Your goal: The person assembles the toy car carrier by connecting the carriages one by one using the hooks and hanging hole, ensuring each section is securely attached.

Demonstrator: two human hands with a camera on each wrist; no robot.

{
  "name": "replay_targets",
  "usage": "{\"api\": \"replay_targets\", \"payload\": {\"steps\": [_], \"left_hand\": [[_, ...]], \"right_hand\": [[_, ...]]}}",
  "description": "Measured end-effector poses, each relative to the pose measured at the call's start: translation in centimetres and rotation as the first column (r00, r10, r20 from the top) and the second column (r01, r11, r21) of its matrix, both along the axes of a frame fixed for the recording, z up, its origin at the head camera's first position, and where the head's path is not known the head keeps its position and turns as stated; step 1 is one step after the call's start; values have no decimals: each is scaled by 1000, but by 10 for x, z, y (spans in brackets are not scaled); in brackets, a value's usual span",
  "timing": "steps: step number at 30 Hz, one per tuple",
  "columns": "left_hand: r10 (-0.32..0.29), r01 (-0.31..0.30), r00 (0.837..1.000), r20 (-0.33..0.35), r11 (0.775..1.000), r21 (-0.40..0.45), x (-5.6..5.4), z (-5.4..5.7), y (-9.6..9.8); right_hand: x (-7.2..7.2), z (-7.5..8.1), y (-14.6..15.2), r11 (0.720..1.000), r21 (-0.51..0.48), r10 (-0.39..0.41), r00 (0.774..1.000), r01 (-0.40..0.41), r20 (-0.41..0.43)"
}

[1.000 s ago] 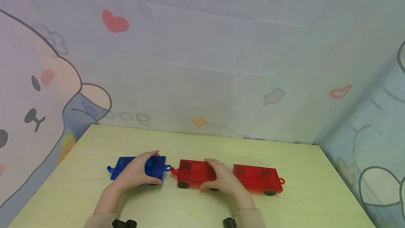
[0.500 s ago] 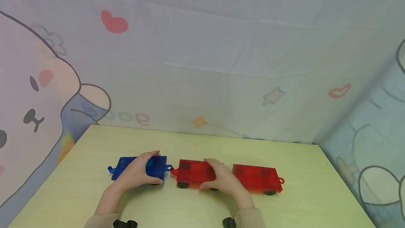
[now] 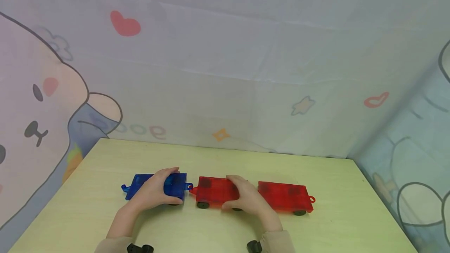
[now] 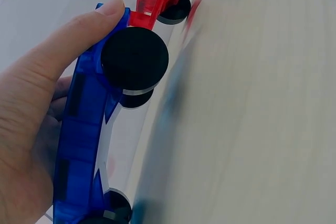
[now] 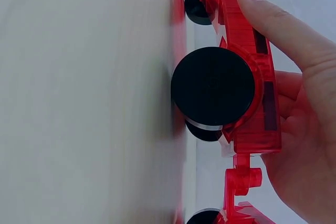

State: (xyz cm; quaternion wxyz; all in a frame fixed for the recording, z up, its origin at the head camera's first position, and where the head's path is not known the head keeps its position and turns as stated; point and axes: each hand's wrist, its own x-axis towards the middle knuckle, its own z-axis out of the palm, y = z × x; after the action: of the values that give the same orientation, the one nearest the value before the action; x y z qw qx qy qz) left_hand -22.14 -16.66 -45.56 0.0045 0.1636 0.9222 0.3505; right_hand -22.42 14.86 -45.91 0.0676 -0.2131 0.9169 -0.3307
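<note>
My left hand (image 3: 153, 191) grips a translucent blue toy train car (image 3: 177, 183) across its sides, thumb on the near side. It has black wheels (image 4: 134, 57), a hook at its left end and a ring at its right end. That ring overlaps the hook of a red train car (image 3: 214, 190); whether the hook sits through it I cannot tell. My right hand (image 3: 247, 197) grips this red car across its sides, the thumb on the near edge. A second red train car (image 3: 288, 197) stands to its right, joined by a red coupling (image 5: 242, 179) in the right wrist view.
The cars stand in a row on a pale wooden table (image 3: 197, 231). Behind the table's far edge hangs a printed cloth (image 3: 246, 108) with hearts and cartoon animals. The last red car has a ring (image 3: 312, 199) at its right end.
My left hand and the blue car have slid slightly right, so the blue ring overlaps the red hook more. My right hand and the red cars have stayed nearly still.
</note>
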Motion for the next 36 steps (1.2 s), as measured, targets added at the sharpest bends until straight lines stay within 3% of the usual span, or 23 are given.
{"api": "replay_targets", "payload": {"steps": [36], "left_hand": [[-8,7,1000,-20,999,-53,1,0,5]], "right_hand": [[0,0,1,1000,-1,-3,1000,3,23]]}}
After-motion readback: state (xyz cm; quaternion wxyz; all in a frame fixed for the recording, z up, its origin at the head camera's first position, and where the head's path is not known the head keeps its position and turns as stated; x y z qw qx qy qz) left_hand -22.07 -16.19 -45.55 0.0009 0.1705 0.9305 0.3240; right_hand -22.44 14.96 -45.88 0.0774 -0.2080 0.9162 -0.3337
